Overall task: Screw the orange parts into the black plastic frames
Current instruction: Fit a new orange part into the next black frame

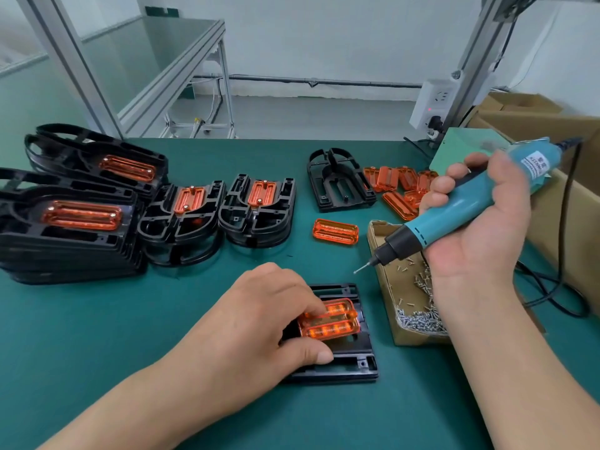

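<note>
A black plastic frame (352, 362) lies on the green table in front of me. An orange part (334, 321) sits in its middle recess. My left hand (259, 319) covers the frame's left side, its fingertips pressing on the orange part and its thumb lying on the frame. My right hand (483, 219) grips a teal electric screwdriver (454, 216), held in the air above the screw box; its bit points down and left with a screw at its tip.
A cardboard box of screws (412, 306) stands right of the frame. Loose orange parts (399, 186), one single orange part (336, 232) and an empty black frame (337, 181) lie behind. Stacks of assembled frames (74, 216) fill the left. Larger cardboard boxes (578, 196) stand at right.
</note>
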The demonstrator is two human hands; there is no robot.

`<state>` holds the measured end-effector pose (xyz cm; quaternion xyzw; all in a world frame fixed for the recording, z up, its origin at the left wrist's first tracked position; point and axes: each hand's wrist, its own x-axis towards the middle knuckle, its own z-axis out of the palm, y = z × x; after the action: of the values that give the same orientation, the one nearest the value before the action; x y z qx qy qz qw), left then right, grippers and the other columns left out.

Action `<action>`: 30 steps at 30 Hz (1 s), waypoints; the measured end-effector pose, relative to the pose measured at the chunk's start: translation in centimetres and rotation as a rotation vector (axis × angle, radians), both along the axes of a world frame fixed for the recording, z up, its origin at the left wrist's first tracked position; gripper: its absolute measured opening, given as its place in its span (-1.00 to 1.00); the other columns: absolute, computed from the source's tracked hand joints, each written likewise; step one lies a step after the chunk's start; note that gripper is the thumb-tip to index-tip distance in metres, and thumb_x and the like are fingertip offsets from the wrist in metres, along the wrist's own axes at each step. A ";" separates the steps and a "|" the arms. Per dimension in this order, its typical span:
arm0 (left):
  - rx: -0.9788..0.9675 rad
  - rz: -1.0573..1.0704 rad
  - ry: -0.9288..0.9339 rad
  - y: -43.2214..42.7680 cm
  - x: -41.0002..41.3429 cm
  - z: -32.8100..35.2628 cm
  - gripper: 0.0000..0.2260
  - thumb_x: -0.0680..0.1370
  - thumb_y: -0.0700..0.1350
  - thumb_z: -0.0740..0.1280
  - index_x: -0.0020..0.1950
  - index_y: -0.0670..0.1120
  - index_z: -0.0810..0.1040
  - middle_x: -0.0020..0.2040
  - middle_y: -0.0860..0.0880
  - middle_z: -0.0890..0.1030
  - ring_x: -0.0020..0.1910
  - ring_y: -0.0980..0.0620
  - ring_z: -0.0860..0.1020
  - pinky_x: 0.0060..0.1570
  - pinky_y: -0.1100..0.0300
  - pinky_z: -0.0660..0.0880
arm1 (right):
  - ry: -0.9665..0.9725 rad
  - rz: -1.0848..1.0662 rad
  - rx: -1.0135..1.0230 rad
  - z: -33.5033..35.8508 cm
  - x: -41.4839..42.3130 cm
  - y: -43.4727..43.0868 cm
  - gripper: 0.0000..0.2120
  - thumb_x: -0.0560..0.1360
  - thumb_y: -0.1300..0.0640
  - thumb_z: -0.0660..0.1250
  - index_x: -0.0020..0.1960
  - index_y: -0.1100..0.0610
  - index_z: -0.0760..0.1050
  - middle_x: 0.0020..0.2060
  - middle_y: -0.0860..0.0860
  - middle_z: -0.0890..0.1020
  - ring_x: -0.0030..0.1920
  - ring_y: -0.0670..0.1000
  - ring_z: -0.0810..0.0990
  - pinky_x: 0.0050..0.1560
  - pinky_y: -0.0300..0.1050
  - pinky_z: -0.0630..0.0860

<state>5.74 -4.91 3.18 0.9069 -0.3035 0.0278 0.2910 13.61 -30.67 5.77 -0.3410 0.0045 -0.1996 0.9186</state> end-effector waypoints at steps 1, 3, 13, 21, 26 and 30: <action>0.007 0.000 -0.005 0.0 0.0 0.0 -0.64 0.50 0.32 0.41 0.17 0.14 0.62 0.08 0.26 0.55 0.15 0.16 0.48 0.18 0.17 0.46 | 0.002 0.000 0.000 0.0 0.0 0.0 -0.88 0.66 0.07 0.33 0.02 0.11 0.50 -0.18 0.02 0.58 -0.23 -0.02 0.54 -0.23 -0.20 0.49; 0.018 0.000 -0.011 0.0 0.0 0.1 -0.64 0.50 0.31 0.42 0.18 0.14 0.62 0.08 0.26 0.55 0.13 0.16 0.48 0.16 0.14 0.48 | 0.005 0.000 0.002 0.0 0.0 0.0 -0.88 0.66 0.07 0.33 0.02 0.12 0.50 -0.18 0.02 0.57 -0.24 -0.02 0.54 -0.24 -0.20 0.49; 0.008 0.076 0.009 -0.1 -0.1 0.1 -0.59 0.48 0.35 0.40 0.25 0.24 0.52 0.07 0.29 0.52 0.14 0.20 0.46 0.11 0.26 0.44 | 0.002 -0.004 -0.014 -0.1 0.1 0.0 -0.88 0.66 0.07 0.32 0.03 0.12 0.50 -0.17 0.02 0.57 -0.23 -0.02 0.54 -0.23 -0.20 0.48; -0.431 0.236 0.184 0.6 0.2 -0.3 -0.59 0.43 0.14 0.52 0.25 0.32 0.54 0.06 0.19 0.69 0.04 0.08 0.67 0.06 0.04 0.59 | 0.012 -0.014 -0.007 0.0 0.1 0.1 -0.89 0.66 0.07 0.32 0.01 0.11 0.50 -0.18 0.01 0.56 -0.25 -0.03 0.54 -0.25 -0.21 0.48; -0.606 0.191 0.324 0.9 0.7 -0.4 -0.59 0.49 -0.03 0.51 0.29 0.29 0.56 0.09 0.08 0.73 0.07 0.01 0.70 0.03 0.13 0.62 | 0.025 -0.014 -0.010 0.0 0.1 0.1 -0.88 0.67 0.06 0.31 0.02 0.11 0.50 -0.18 0.00 0.57 -0.25 -0.03 0.54 -0.26 -0.21 0.49; -0.618 0.167 0.351 1.0 1.1 -0.6 -0.57 0.51 -0.08 0.48 0.31 0.31 0.58 0.13 0.06 0.72 0.09 -0.01 0.70 0.13 0.10 0.64 | 0.025 -0.017 -0.024 0.0 0.2 0.1 -0.87 0.68 0.05 0.29 0.01 0.10 0.50 -0.19 0.00 0.56 -0.26 -0.04 0.53 -0.27 -0.22 0.47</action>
<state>6.86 -3.91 2.55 0.7887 -0.1513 -0.0143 0.5958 13.82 -30.57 5.81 -0.3543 0.0166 -0.2031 0.9127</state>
